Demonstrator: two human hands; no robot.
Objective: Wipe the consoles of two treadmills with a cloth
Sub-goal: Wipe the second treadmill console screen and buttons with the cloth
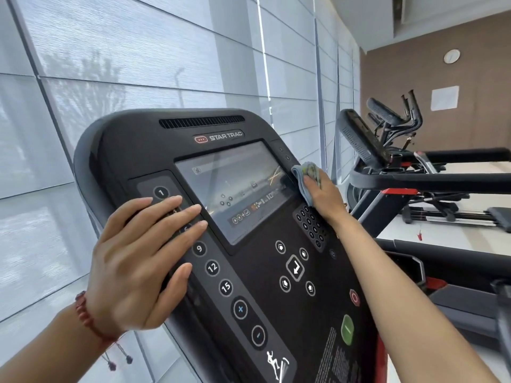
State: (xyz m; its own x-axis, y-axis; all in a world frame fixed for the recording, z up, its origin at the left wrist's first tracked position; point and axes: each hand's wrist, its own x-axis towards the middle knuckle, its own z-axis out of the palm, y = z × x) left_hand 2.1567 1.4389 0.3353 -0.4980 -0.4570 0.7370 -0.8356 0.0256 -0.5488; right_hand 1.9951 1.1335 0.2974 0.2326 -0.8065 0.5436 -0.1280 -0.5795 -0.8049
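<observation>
A black treadmill console [154, 145] with a screen [235, 189] fills the middle of the view, tilted. My left hand [138, 258] lies flat with straight fingers on the left button column, covering some number keys. My right hand [323, 194] grips a light blue cloth [304, 175] and presses it on the console's right edge, just beside the screen and above the small keypad. A second treadmill's console [359, 136] stands further right, seen from the side.
Window blinds [138, 51] run along the left behind the console. Black handrails [442, 181] of the second treadmill and other gym machines [398, 117] stand to the right. A brown wall with a clock [451, 56] closes the far end.
</observation>
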